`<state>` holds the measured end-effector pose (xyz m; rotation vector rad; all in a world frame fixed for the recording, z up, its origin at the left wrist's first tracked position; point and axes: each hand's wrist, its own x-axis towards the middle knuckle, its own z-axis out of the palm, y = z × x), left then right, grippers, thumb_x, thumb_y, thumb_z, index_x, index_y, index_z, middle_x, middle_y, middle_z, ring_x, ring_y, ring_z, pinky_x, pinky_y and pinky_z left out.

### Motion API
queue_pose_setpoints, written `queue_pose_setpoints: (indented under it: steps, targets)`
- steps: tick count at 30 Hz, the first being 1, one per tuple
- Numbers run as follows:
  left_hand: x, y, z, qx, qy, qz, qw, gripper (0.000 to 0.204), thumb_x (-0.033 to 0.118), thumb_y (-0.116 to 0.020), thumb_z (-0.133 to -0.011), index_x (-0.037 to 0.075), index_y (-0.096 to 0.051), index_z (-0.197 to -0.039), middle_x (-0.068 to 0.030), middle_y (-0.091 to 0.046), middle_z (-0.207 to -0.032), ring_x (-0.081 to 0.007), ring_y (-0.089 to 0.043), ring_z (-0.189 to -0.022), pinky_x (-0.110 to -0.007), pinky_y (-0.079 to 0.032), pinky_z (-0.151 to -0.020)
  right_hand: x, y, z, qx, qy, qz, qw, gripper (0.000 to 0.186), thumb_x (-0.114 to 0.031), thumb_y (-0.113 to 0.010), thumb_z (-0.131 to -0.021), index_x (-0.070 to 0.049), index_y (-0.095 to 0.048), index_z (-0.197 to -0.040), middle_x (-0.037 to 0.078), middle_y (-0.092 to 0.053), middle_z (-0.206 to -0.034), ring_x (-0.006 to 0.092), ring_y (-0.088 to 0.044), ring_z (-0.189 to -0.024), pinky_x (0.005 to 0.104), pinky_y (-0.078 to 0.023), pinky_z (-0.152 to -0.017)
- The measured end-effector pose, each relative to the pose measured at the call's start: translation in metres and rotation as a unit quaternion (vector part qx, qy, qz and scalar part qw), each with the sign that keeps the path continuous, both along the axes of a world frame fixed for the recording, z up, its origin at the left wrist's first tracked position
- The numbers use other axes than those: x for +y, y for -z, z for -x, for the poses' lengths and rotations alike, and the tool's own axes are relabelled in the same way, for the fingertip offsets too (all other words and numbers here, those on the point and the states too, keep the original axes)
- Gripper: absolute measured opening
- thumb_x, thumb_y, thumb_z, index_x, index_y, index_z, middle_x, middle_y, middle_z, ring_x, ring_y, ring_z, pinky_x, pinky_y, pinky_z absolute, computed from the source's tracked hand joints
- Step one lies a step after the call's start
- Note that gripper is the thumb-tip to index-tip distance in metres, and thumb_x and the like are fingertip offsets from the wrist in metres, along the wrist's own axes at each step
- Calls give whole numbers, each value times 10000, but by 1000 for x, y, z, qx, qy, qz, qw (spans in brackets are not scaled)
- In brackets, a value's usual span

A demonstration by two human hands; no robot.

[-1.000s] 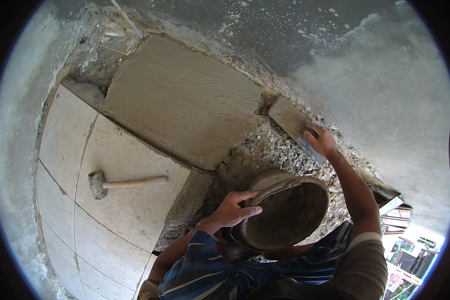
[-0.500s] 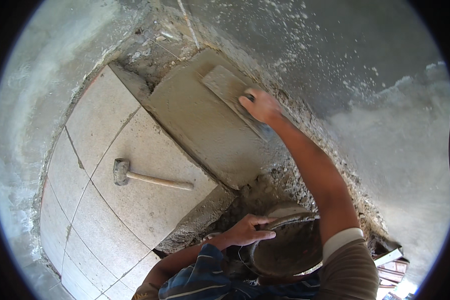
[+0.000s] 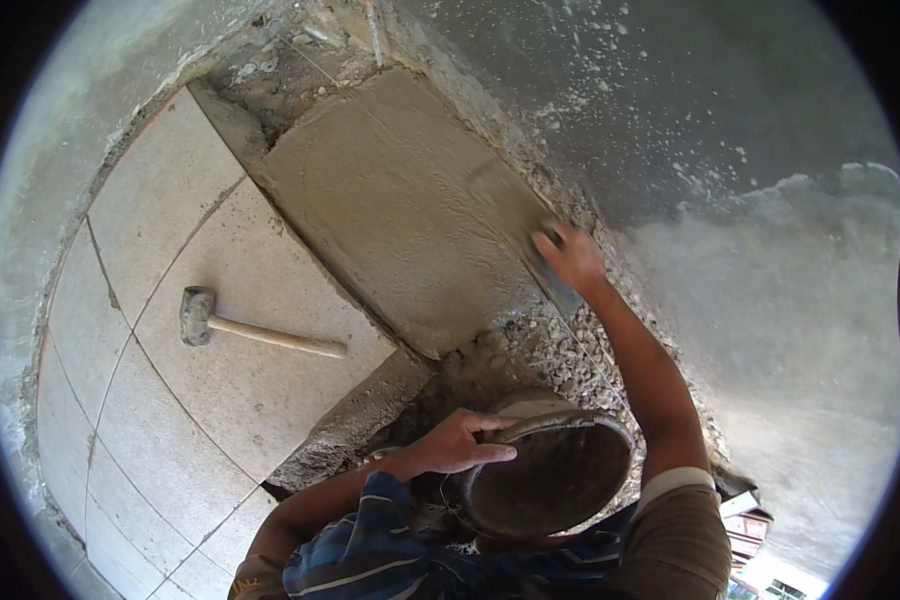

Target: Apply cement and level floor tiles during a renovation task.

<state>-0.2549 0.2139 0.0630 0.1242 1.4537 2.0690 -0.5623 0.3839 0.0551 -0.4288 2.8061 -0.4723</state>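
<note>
My right hand [image 3: 574,262] is closed on the handle of a flat rectangular plastering trowel [image 3: 564,292], partly smeared by motion. The trowel lies against the right edge of a bed of wet grey mortar [image 3: 400,200], which is mostly smooth. Low in the middle, my left hand [image 3: 460,443] grips the rim of a dark, mortar-stained round bucket [image 3: 550,480], thumb and forefinger at its left side. The bucket tips its dark mouth up toward me. A mallet [image 3: 198,316] with a grey head and wooden handle rests on the tiles to the left.
Pale square floor tiles [image 3: 240,340] stop at a step beside the mortar. Rough rubble [image 3: 560,365] fills the ground between mortar and bucket. A grey plastered wall [image 3: 750,280] rises on the right. A thin string [image 3: 305,58] crosses the far end.
My right hand has drawn the trowel toward me along the mortar's right edge, leaving a smoother surface behind. My left hand stays at the bucket's rim. The view has shifted slightly.
</note>
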Motion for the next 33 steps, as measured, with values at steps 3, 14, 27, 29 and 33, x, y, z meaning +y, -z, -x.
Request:
queue_pose_setpoints:
  steps: [3, 14, 27, 29, 33]
  targets:
    - [7, -2, 6, 20, 20, 26, 999, 541, 314, -771, -916, 30, -637, -1356, -83, -733, -919, -81, -605, -782, -279, -499, -761, 143, 3, -59, 43, -10, 35, 998, 487, -467, -658, -924, -117, -661, -1262, 244, -707, -1082, 429, -682, -1021, 467, -548, -868]
    - [-11, -32, -2, -63, 31, 49, 996, 553, 333, -755, -912, 56, -632, -1374, -22, -668, -839, -82, -566, -732, -272, -465, -674, 380, -65, -395, -99, 237, -95, 962, 390, -367, -642, -925, -31, -666, -1122, 243, -694, -902, 483, -671, -851, 533, -539, -766]
    - [11, -31, 3, -28, 7, 72, 997, 603, 340, -740, -929, -31, -589, -1380, -118, -727, -1097, -136, -635, -996, -305, -481, -916, 299, 14, -235, 153, 47, -49, 986, 468, -234, -651, -925, 2, -557, -1319, 268, -564, -1232, 481, -510, -1164, 583, -395, -1042]
    - [12, -24, -1, -12, -10, 55, 998, 625, 357, -737, -930, -48, -580, -1381, -130, -726, -1103, -138, -639, -995, -306, -483, -914, 296, 24, -220, 55, 9, -88, 995, 430, -234, -661, -915, -35, -581, -1287, 228, -578, -1247, 442, -523, -1187, 564, -399, -1045]
    - [10, -13, -9, -31, 15, 141, 989, 671, 437, -752, -903, 30, -587, -1410, -133, -734, -1109, -154, -665, -990, -297, -481, -925, 314, 43, -214, -34, 57, -54, 996, 451, -209, -714, -867, -99, -584, -1286, 207, -594, -1229, 410, -544, -1178, 551, -391, -1056]
